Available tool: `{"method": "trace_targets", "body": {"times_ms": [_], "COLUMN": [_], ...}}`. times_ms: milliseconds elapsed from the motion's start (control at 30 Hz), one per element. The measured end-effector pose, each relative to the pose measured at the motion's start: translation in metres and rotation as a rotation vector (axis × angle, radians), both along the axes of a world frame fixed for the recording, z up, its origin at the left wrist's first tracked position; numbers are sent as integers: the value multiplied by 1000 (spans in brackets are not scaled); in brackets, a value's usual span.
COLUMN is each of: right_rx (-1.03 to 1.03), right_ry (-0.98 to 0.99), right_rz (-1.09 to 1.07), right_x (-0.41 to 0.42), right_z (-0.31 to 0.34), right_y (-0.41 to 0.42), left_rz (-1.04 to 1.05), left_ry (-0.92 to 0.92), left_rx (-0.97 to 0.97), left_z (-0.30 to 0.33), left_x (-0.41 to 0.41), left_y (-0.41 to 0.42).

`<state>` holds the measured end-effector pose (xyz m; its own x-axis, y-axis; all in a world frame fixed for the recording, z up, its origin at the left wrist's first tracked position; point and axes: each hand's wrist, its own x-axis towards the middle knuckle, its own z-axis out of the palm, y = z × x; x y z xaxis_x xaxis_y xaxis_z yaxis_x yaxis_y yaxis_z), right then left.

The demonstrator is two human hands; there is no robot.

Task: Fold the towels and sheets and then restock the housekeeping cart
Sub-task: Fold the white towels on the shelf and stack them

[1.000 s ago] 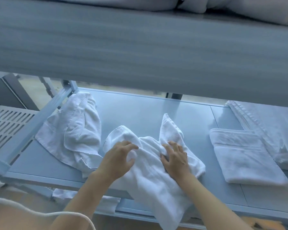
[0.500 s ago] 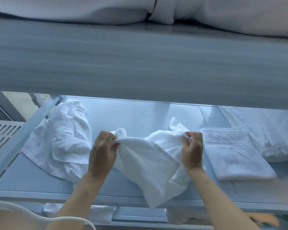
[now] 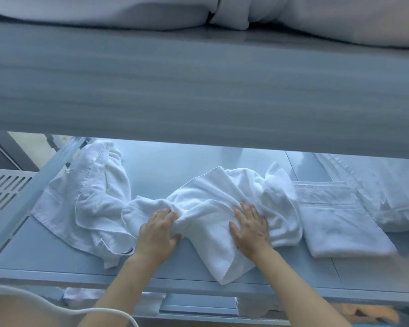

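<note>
Fingers of the left hand are bunching a rumpled white terry towel. Right hand is pressing flat on it, fingers straight, on the grey cart shelf.

- Left hand on a crumpled white towel, fingers bunching a fold of it.
- Right hand flat on same towel, fingers spread.
- Towel lies on grey cart shelf; one corner hangs over the front edge.
- Rumpled white cloth to the left, touching the towel.
- Folded towel just right of it; more folded linen at far right.
- Upper shelf overhead carrying white bedding.
</note>
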<state>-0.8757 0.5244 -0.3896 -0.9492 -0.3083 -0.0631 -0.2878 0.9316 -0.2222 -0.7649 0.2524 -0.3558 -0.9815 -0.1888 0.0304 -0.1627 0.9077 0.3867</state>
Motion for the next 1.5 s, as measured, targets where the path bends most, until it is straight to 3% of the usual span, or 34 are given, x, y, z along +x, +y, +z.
{"method": "trace_targets", "body": {"times_ms": [100, 167, 233, 300, 400, 500, 700, 833, 1000, 1200, 1300, 1400, 1500], "right_rx": [18, -110, -179, -188, -129, 46, 35, -1, -180, -100, 7, 27, 34], "right_ry": [12, 127, 372, 506, 226, 0, 27, 67, 118, -4, 86, 165, 77], "right_rz": [14, 13, 19, -66, -280, -182, 221, 410, 71, -73, -134, -113, -65], "right_x": [-3, -3, -7, -16, -32, -30, -19, -14, -8, -1, 14, 31, 37], "right_z": [16, 29, 34, 38, 32, 8, 4, 5, 2, 0, -1, -8, -19], "right_y": [-1, 2, 14, 26, 37, 32, 22, 27, 37, 36, 42, 37, 23], "left_rz": [-60, -118, -173, -159, -150, -242, -355, -291, -150, 13, 71, -37, -299], "left_ry": [131, 27, -163, -174, -5, 71, 20, -127, -182, -277, -230, -54, -101], "left_rx": [19, 35, 54, 38, 30, 85, -55, -184, -202, -284, -315, -198, -116], "left_z": [11, 18, 28, 37, 54, 49, 18, -5, -34, -23, -3, -2, -11], "left_x": [9, 20, 33, 38, 29, 7, -41, -47, 0, 49, 47, 25, -4], "left_y": [-3, -1, 3, 9, 18, 32, 53, 55, 71, 83, 77, 65, 64]}}
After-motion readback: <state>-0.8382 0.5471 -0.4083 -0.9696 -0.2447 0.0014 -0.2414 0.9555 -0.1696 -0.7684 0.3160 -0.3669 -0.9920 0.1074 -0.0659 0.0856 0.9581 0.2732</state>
